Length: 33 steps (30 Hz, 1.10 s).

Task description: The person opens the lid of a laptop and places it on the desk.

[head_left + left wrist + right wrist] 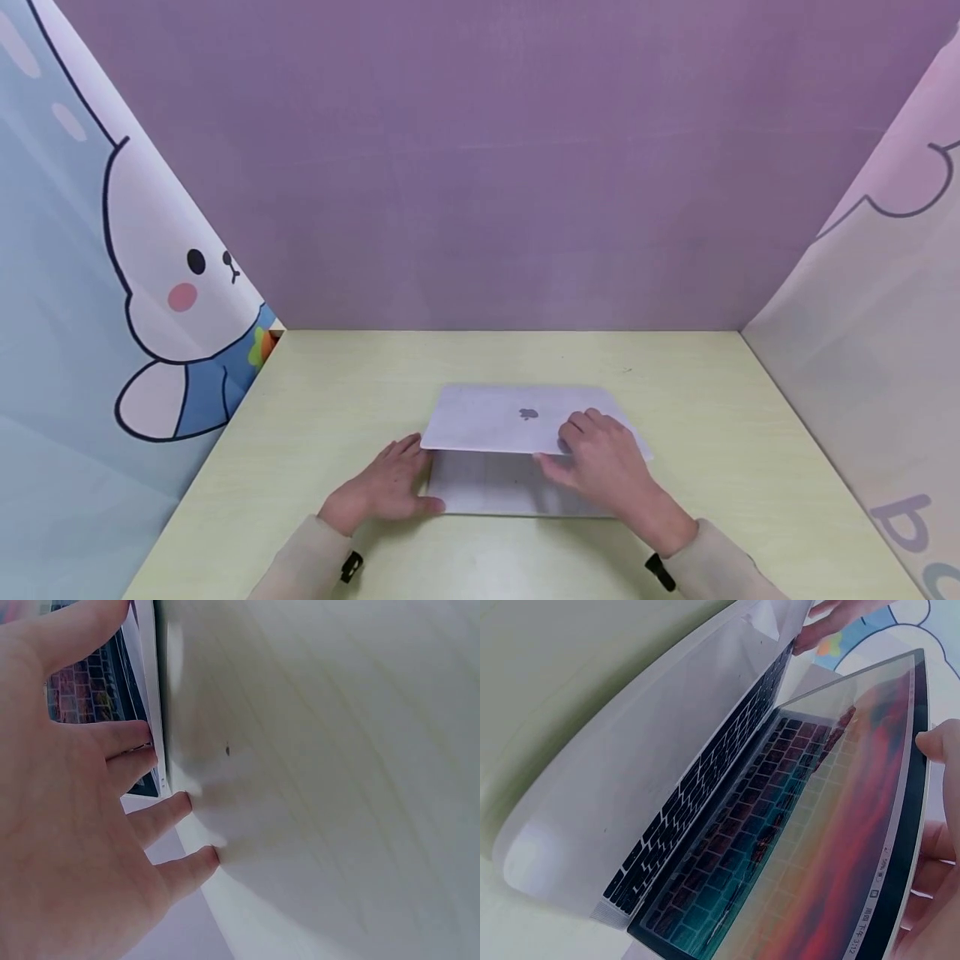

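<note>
A silver laptop stands partly open on the table, its base [487, 490] flat and its lid [472, 417] tilted low over it. At the lid's front edge my right hand [611, 462] pinches it, thumb on the screen side and fingers on the outer face. The right wrist view shows the lit screen [840, 855], with red and teal colours, and the black keyboard [682, 817]. My left hand [393, 485] lies along the base's left side, fingers spread and fairly straight, thumb at the front corner. Two of its fingertips [139, 761] meet the laptop's side edge.
The pale wood-grain table [337, 375] runs back to a purple wall [510, 183]. On the left hangs a blue panel with a cartoon rabbit [187, 325]; on the right is a pale printed panel [862, 358]. Dark straps [660, 572] show at the wrists.
</note>
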Available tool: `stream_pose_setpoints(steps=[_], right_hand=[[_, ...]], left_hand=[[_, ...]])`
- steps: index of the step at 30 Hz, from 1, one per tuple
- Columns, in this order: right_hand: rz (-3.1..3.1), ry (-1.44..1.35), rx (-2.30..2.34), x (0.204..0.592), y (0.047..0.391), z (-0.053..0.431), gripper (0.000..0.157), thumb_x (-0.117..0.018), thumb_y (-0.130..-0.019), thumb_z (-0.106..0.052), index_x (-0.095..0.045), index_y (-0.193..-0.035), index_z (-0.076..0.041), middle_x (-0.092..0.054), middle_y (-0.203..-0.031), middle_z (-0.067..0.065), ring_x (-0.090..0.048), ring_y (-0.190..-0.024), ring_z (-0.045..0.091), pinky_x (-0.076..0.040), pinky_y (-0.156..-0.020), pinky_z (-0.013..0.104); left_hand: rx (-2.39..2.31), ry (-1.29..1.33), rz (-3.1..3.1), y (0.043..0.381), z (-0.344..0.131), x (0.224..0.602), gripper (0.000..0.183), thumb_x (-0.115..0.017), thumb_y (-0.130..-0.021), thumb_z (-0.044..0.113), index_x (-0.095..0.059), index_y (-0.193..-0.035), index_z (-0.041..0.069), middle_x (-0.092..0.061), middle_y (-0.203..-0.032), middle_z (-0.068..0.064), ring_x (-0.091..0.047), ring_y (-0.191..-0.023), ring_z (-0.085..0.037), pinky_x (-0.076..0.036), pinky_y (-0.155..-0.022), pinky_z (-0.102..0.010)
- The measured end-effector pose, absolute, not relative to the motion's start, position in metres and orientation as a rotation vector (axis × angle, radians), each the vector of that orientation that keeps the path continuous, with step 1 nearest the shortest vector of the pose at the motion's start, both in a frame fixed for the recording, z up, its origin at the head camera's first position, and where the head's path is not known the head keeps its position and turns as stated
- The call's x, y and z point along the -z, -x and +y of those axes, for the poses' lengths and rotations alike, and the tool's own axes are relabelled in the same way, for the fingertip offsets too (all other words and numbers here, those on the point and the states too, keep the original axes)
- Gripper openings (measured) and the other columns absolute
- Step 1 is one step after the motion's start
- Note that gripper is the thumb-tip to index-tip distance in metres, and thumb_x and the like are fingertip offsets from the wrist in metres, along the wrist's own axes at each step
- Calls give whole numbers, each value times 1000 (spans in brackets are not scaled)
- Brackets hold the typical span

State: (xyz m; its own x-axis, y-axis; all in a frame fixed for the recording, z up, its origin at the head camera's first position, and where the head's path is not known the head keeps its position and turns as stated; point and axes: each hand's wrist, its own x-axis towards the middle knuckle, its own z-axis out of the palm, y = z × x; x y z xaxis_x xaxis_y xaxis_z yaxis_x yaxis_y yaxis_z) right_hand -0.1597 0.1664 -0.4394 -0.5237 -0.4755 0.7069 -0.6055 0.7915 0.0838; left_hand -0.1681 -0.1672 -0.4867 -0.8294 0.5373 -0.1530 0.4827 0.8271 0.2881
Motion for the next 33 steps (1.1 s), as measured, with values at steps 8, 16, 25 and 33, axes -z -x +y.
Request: stream_pose_setpoints(steps=[8, 16, 25, 33], right_hand=[[-2205, -699, -248, 433, 160, 166, 52, -54, -81, -57, -53, -56, -11, -48, -55, -3, -43, -52, 17, -36, -44, 25], [-2175, -639, -236, 428, 161, 165, 58, -54, -81, -62, -55, -57, -9, -49, -55, -1, -40, -52, 18, -34, -45, 25], [-2205, -602, -228, 423, 160, 165, 55, -61, -77, -60, -55, -57, -9, -46, -55, -1, -38, -51, 17, -31, -45, 24], [-2194, -580, -241, 417, 162, 164, 53, -66, -75, -56, -54, -58, -7, -45, -56, -1, -35, -51, 17, -28, -44, 24]], left_hand=[[-319, -821, 2802, 168, -166, 490, 90, -59, -82, 62, -32, -148, 7, -30, -153, -12, -25, -138, -40, -24, -108, -61], [-298, -797, 2802, 170, -163, 490, 92, -60, -82, 60, -27, -150, 9, -23, -156, -9, -24, -139, -37, -24, -107, -61], [-278, -781, 2807, 171, -162, 490, 91, -60, -81, 60, -29, -150, 8, -22, -157, -8, -24, -139, -38, -24, -108, -60], [-285, -779, 2810, 171, -161, 490, 91, -61, -81, 60, -29, -150, 8, -24, -156, -9, -26, -138, -39, -25, -108, -60]])
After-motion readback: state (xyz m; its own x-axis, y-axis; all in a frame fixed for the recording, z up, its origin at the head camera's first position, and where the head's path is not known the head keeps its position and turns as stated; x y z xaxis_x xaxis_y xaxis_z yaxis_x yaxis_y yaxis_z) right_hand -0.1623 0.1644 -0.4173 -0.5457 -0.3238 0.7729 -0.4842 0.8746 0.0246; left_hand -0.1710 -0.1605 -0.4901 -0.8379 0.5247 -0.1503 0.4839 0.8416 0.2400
